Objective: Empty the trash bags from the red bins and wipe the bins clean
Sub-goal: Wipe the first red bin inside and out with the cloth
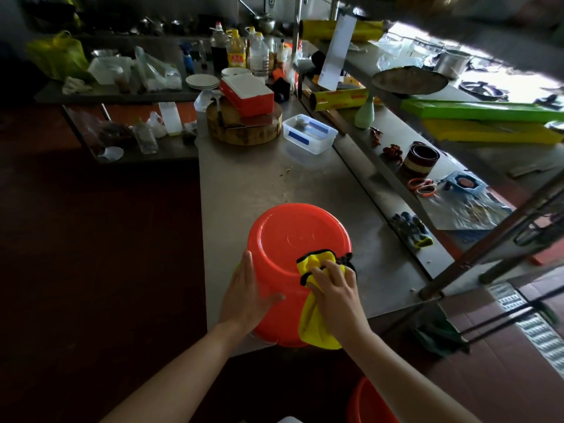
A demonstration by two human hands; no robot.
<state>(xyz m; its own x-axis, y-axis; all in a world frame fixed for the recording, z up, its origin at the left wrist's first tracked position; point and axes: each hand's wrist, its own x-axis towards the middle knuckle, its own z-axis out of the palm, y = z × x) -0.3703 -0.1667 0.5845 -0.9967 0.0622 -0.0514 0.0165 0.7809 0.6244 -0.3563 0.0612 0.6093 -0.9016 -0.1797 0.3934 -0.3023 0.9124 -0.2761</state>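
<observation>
One upturned red bin (283, 239) under the spread left grip (244, 290), right grip (334, 290) clutching one yellow cloth (316, 329); second red bin (369, 403) apart.

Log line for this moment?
step: wiping | red bin: upturned on counter | left hand: steadies bin | right hand: holds yellow cloth on base
</observation>
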